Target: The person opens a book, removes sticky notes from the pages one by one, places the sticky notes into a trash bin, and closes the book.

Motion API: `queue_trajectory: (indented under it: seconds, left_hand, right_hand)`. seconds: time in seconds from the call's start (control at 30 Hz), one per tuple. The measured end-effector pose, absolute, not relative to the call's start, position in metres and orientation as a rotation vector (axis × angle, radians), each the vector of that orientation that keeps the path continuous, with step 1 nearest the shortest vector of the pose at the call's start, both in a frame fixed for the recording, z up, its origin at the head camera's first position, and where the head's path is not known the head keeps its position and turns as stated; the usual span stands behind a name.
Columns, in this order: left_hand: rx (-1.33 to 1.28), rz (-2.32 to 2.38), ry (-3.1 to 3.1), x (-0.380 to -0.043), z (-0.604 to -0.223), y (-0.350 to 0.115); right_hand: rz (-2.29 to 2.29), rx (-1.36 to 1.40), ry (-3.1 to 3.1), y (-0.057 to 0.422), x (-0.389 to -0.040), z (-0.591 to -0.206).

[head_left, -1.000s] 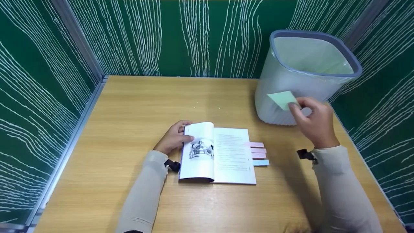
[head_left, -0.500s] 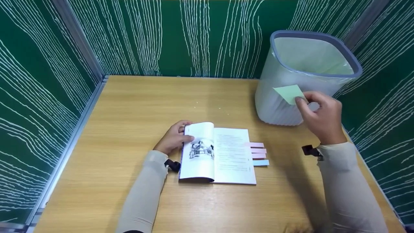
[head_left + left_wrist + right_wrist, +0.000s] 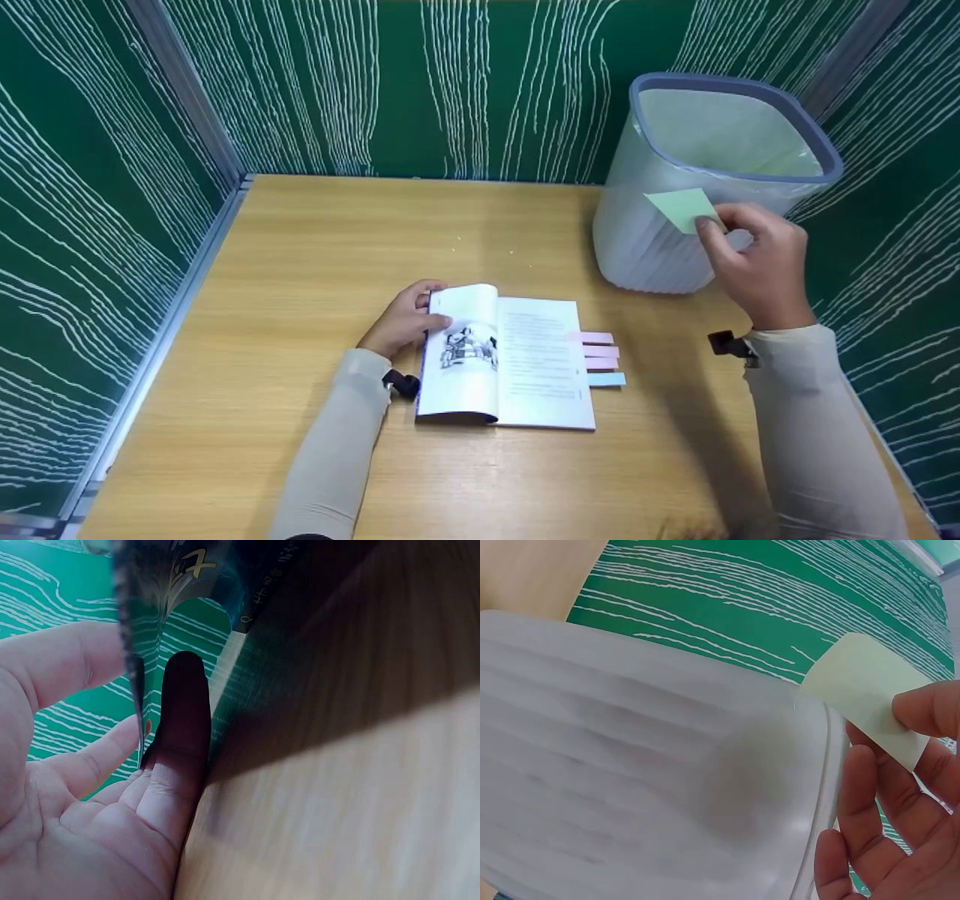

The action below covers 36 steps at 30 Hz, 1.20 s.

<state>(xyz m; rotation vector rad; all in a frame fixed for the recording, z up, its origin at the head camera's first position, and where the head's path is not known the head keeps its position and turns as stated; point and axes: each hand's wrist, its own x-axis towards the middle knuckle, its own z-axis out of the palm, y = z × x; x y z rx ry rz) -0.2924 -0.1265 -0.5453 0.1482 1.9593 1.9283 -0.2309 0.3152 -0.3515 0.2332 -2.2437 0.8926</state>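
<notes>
so our right hand (image 3: 766, 259), pinching the green note (image 3: 684, 209), has lifted it a bit higher in front of the bin (image 3: 642, 244), so it's nearer the rim (image 3: 709, 82) but still outside; our left hand (image 3: 403, 322) keeps gripping the open book (image 3: 540, 360) on our side of the bin

A pale green paper slip (image 3: 859, 682) pinched beside a whitish ribbed bin (image 3: 652, 765)
At the bin's ridged edge, the right hand (image 3: 911, 817) holds the slip, thumb (image 3: 928, 709) on its face, the other fingers (image 3: 857, 787) bent close to the bin; whether they touch it cannot be told. One corner of the slip overlaps that edge. Behind the bin is a green panel (image 3: 705, 592) with wavy white lines; past the bin's opposite end lies a pale surface (image 3: 525, 570).
</notes>
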Motion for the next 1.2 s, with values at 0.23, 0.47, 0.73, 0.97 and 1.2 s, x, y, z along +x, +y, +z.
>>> queue_trajectory:
  seconds: [0.23,0.47,0.73,0.97,1.2]
  left_hand:
    - [0.170,1.940,1.947,-0.291,-0.547,-0.129]
    - [0.164,1.932,1.944,-0.290,-0.547,-0.128]
    - [0.150,1.932,1.955,-0.291,-0.544,-0.128]
    - [0.126,1.935,1.974,-0.291,-0.543,-0.127]
    - [0.114,1.923,1.984,-0.291,-0.547,-0.125]
  right_hand:
    - [0.907,0.233,-2.221,0.315,-0.234,-0.351]
    - [0.875,0.207,-2.242,0.322,-0.233,-0.344]
    - [0.802,0.263,-2.203,0.328,-0.237,-0.332]
    - [0.803,0.210,-2.222,0.330,-0.237,-0.326]
    - [0.819,0.173,-2.244,0.333,-0.237,-0.320]
